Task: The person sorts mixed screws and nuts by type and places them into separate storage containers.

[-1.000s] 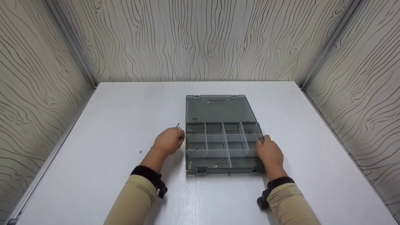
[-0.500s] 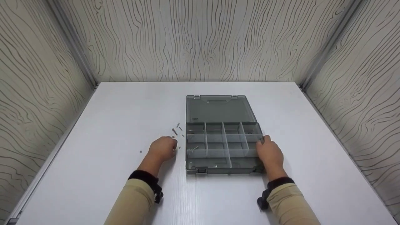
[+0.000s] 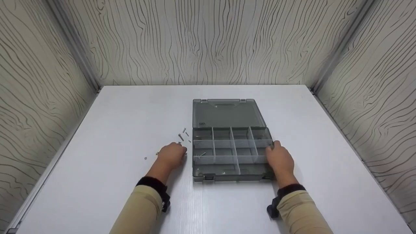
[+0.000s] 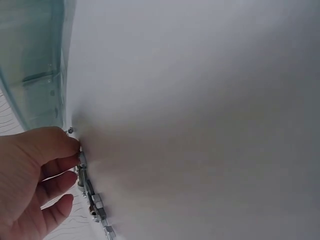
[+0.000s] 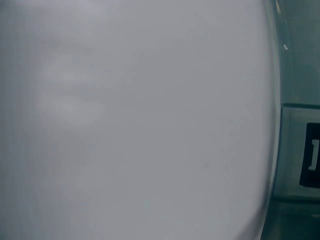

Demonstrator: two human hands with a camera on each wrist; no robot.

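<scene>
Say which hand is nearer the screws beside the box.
Left. The left hand is just on the near side of the screws; the right hand is across the box, at its right edge.

The box [image 3: 224, 151] is grey, the table [image 3: 130, 120] white, the walls [image 3: 195, 42] dark-grained cream.

L hand [image 3: 171, 155] drawn back a bit vs 1 sec ago, more screws [image 3: 181, 137] now uncovered

Soft light fills the head view, leaving a sheen on the flat white rectangular tabletop [image 3: 201, 208] at six o'clock. The left wrist view dims toward two o'clock; the right, bluish and blurred, bears glare at nine.
</scene>
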